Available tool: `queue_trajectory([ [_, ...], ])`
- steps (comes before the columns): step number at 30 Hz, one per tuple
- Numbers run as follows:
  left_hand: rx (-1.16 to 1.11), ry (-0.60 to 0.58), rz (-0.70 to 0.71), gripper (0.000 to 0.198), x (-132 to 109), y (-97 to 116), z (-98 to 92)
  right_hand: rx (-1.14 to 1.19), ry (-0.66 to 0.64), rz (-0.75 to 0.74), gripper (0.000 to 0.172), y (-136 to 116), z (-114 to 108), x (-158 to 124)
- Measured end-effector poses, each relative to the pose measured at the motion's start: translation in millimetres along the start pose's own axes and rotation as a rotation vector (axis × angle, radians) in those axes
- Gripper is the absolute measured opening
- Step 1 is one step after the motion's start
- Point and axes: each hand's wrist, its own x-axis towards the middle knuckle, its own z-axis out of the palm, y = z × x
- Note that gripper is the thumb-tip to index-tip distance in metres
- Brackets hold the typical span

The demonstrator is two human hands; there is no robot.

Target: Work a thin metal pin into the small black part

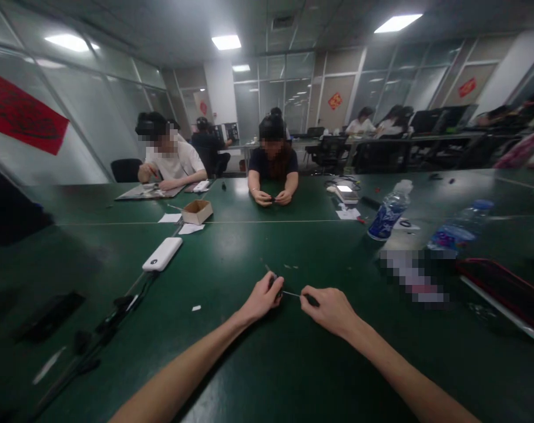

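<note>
The left hand [264, 297] is curled shut around a small dark piece [273, 281], and the right hand [331, 309] pinches closed on the far end of a thin wire [291, 293] that runs straight between them. Both hands hover low over the table [293, 376], close together. Holding it at both ends seems to keep the wire taut and steady.

Just beyond the hands lie a few tiny loose bits [288, 267], and a white paper scrap [197, 308] sits to their left. Further left are a white power bank [162, 254] and its dark cable [117, 311]. To the right, well apart, stand two water bottles [389, 211] and a red-edged flat device [504, 294]. Past the power bank is a cardboard box [197, 211]. A person opposite [273, 158] works with both hands together. Nothing crowds the hands.
</note>
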Motion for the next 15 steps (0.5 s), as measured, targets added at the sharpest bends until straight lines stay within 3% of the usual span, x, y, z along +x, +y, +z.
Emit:
queue_trajectory([
  [7, 0.141, -0.099, 0.055, 0.039, -7.3, 8.8, 0.1, -0.036, 0.004, -0.05, 0.044, 7.6, 5.7, -0.7],
  [15, 0.265, 0.138, 0.128, 0.042, -8.6, 13.2, 3.2, 0.072, 0.046, 0.098, 0.046, -7.8, 16.5, -4.1],
])
